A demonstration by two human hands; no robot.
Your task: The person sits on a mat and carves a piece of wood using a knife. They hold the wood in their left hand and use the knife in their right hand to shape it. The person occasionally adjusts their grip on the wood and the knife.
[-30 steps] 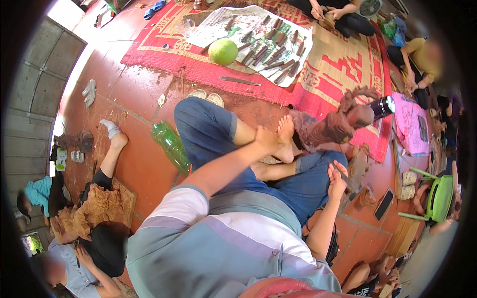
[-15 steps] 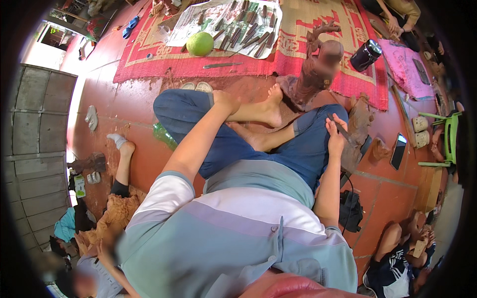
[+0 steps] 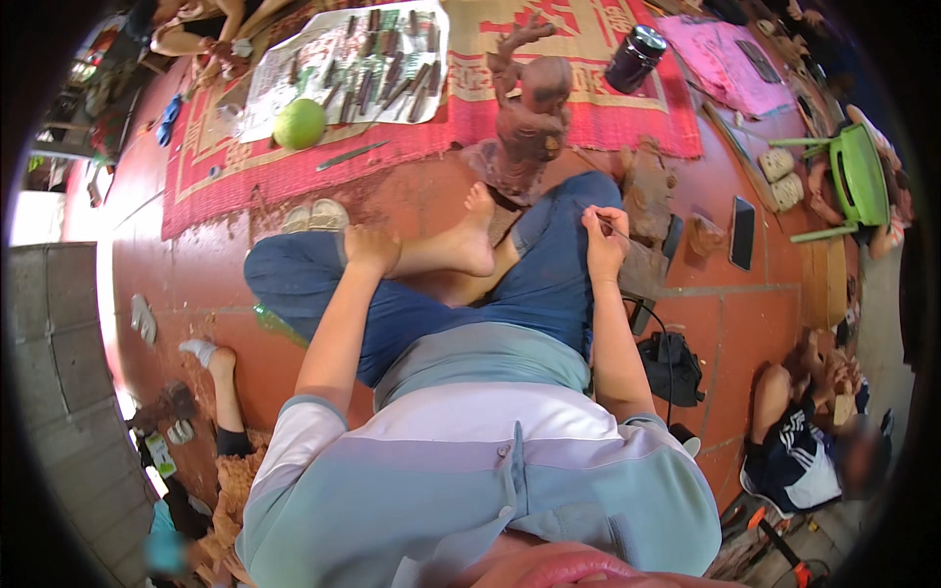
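Observation:
My left hand (image 3: 372, 249) lies over my bent left leg near the knee, holding nothing that I can see, its fingers partly hidden. Above my right knee, my right hand (image 3: 607, 241) is closed round a slim dark carving tool (image 3: 615, 231), mostly covered by the fingers. In front of my crossed legs stands a reddish-brown carved wooden figure (image 3: 529, 132) with a raised arm; neither hand touches it. Beside my right hand, a rough carved piece of wood (image 3: 648, 196) stands on the floor.
Several dark-handled tools (image 3: 371, 71) lie on printed paper over a red mat (image 3: 470, 110). Near them are a round green fruit (image 3: 299, 124), a flat blade (image 3: 351, 155) and a dark flask (image 3: 635, 61). To the right sit a phone (image 3: 742, 233), green stool (image 3: 863, 176) and black bag (image 3: 670, 368).
The view has shifted, so the mat, figure and tools appear farther left. My left hand stays on my leg. The tool in my right hand has turned and shows less.

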